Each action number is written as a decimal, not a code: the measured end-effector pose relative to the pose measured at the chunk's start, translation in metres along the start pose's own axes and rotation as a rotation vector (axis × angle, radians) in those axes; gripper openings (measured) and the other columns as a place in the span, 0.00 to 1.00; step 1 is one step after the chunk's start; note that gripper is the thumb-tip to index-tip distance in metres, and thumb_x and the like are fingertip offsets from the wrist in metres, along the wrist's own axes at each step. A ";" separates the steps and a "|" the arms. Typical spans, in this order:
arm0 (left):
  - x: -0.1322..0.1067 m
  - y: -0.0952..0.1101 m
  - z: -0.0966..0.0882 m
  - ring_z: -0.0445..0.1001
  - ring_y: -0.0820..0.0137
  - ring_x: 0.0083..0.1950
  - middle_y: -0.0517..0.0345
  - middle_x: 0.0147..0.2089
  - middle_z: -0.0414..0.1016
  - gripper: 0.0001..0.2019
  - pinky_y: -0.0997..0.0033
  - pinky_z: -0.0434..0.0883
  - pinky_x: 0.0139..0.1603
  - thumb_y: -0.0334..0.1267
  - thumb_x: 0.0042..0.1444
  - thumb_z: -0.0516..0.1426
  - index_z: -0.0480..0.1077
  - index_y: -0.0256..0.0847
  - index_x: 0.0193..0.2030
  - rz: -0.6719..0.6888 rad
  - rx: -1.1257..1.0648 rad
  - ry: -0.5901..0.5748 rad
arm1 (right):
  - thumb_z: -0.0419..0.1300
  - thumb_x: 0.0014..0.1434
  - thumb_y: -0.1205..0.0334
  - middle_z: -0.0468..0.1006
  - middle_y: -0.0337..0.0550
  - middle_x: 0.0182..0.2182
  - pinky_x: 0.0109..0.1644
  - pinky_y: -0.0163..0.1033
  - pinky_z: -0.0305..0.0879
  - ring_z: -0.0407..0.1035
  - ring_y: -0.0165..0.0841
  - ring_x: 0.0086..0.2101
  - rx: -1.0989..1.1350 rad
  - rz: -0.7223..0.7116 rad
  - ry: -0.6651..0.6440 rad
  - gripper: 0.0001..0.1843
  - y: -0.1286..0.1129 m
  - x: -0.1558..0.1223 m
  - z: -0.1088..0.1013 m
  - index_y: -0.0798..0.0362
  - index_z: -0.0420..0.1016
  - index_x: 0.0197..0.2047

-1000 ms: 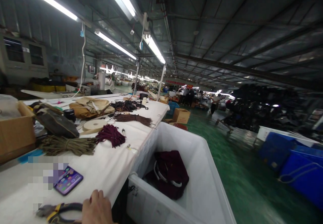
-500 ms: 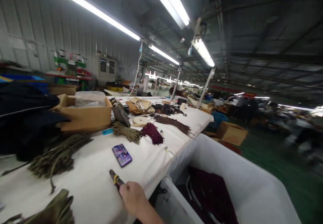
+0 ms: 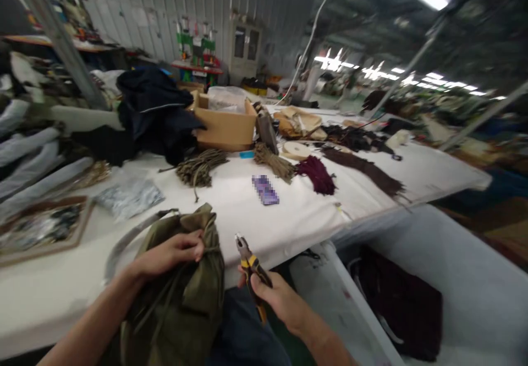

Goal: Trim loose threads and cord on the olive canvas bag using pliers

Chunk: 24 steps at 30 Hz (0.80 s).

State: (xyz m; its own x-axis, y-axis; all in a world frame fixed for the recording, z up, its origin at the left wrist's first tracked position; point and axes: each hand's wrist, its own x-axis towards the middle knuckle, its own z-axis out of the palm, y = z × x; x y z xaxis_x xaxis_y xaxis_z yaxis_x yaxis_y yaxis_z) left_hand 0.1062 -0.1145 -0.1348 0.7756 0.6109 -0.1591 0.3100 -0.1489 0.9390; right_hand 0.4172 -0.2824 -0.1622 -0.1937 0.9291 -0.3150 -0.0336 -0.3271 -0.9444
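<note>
- Where the long white counter (image 3: 231,201) runs from the near edge off to the right, it carries nearly everything in view, and its cloth top is bare just ahead of the hands.
- Beside the counter, low on the right, stands a white bin (image 3: 466,278) with a dark maroon bag (image 3: 396,300) lying in it.
- At the near edge of the counter an olive green bag (image 3: 181,305) hangs half over the side, its top bunched and a grey strap curving out to its left.
- Behind it, a heap of dark cloth (image 3: 157,107) lies beside an open cardboard box (image 3: 225,126) near the far edge.
- Bundles of cord lie between box and bag: an olive bundle (image 3: 200,167), a second olive bundle (image 3: 274,159), a maroon tassel bundle (image 3: 317,173) and a long brown bundle (image 3: 363,169).
- The left hand (image 3: 171,253) is clenched on the gathered top of the olive green bag, fingers pinching the fabric.
- The right hand (image 3: 274,297) is closed around the handles of a pair of pliers (image 3: 249,261), just right of the bag, with the nose pointing up and away over the counter edge.
- A phone (image 3: 265,190), blurred, lies flat on the counter, well apart from both hands.
</note>
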 end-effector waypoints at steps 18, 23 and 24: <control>-0.016 -0.019 0.006 0.69 0.61 0.48 0.55 0.42 0.71 0.26 0.65 0.67 0.55 0.63 0.71 0.63 0.82 0.40 0.35 -0.018 -0.057 0.008 | 0.74 0.63 0.23 0.87 0.56 0.51 0.48 0.46 0.89 0.81 0.31 0.37 0.337 0.542 -0.412 0.43 0.008 0.019 0.006 0.58 0.84 0.56; -0.014 -0.020 0.001 0.71 0.59 0.51 0.55 0.40 0.75 0.28 0.63 0.67 0.60 0.64 0.72 0.62 0.82 0.41 0.35 -0.003 -0.003 0.007 | 0.72 0.61 0.19 0.85 0.46 0.33 0.45 0.47 0.85 0.83 0.37 0.34 -0.020 0.261 -0.247 0.41 0.017 0.039 0.023 0.55 0.79 0.42; -0.013 -0.019 0.000 0.71 0.59 0.51 0.55 0.40 0.76 0.28 0.63 0.67 0.60 0.65 0.72 0.62 0.82 0.41 0.35 -0.002 0.010 0.002 | 0.71 0.62 0.18 0.85 0.46 0.32 0.46 0.47 0.84 0.84 0.38 0.35 -0.027 0.236 -0.256 0.42 0.019 0.042 0.023 0.55 0.78 0.42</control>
State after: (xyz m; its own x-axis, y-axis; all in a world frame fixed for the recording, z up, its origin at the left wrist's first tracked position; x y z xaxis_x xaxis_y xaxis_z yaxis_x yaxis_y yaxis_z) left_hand 0.0899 -0.1199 -0.1510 0.7741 0.6125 -0.1600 0.3169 -0.1561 0.9355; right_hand 0.3857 -0.2537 -0.1908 -0.4324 0.7543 -0.4939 0.0662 -0.5198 -0.8517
